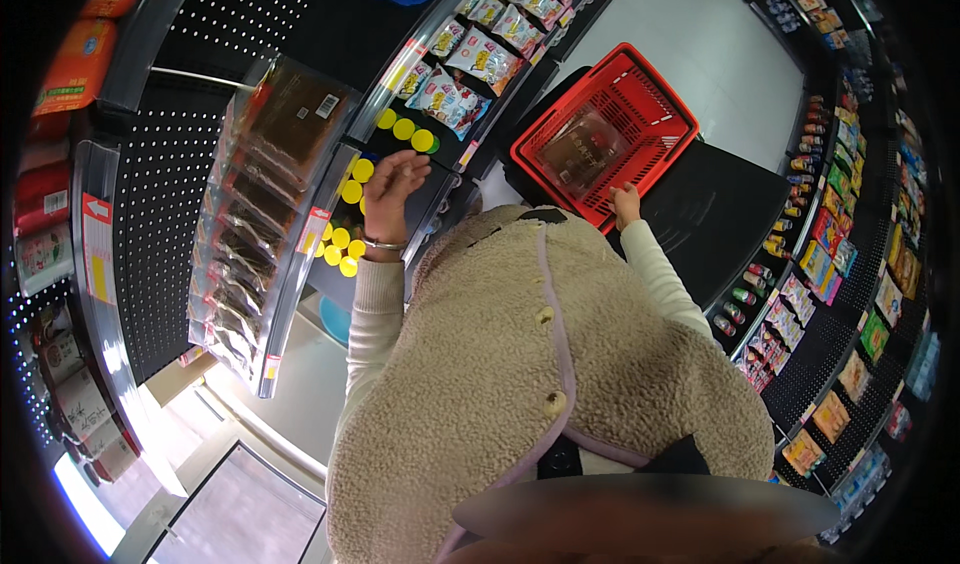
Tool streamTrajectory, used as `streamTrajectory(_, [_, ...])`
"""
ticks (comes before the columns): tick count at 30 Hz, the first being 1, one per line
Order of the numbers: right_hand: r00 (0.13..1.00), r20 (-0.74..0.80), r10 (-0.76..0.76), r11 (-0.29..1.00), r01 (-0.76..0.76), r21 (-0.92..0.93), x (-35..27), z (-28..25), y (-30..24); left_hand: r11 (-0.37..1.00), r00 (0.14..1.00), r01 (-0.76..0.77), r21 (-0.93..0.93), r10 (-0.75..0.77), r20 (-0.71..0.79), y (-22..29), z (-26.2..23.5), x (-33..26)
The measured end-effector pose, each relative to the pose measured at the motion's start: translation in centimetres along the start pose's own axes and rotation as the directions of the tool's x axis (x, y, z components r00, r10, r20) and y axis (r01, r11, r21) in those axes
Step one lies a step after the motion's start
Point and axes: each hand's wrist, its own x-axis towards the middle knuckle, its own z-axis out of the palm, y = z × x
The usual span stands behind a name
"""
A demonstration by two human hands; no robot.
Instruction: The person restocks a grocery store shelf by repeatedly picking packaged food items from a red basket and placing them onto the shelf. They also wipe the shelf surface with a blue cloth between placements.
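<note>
Standing between shop shelves, we see the red shopping basket (640,94) ahead of our fleece vest, a clear packet of something brown (580,149) lying inside it. Our right hand (626,202) is closed on the basket's near rim. Our left hand (393,182) is raised with fingers loosely spread, empty, just beside the yellow-lidded jars (352,192) on the shelf.

Packet (582,149) in basket (655,94); basket right of shelves (300,254)
</note>
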Motion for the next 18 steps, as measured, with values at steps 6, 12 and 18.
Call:
streamTrajectory(6, [0.96, 0.262, -0.102, 0.993, 0.082, 0.086, -0.4, 1.5, -3.1, 0.953, 0.93, -0.266, -0.147, 0.214, -0.298, 2.3, -6.8, -0.5])
streamTrajectory(12, [0.786, 0.51, -0.349, 0.93, 0.359, 0.082, -3.4, 8.6, -11.6, 0.812, 0.804, -0.478, -0.334, 0.252, -0.538, 2.9, -14.0, -0.5])
streamTrajectory(18, [0.32, 0.729, -0.605, 0.698, 0.655, 0.291, -14.1, 19.7, -20.4, 0.776, 0.81, -0.461, -0.43, 0.17, -0.561, 2.4, -14.3, 0.4])
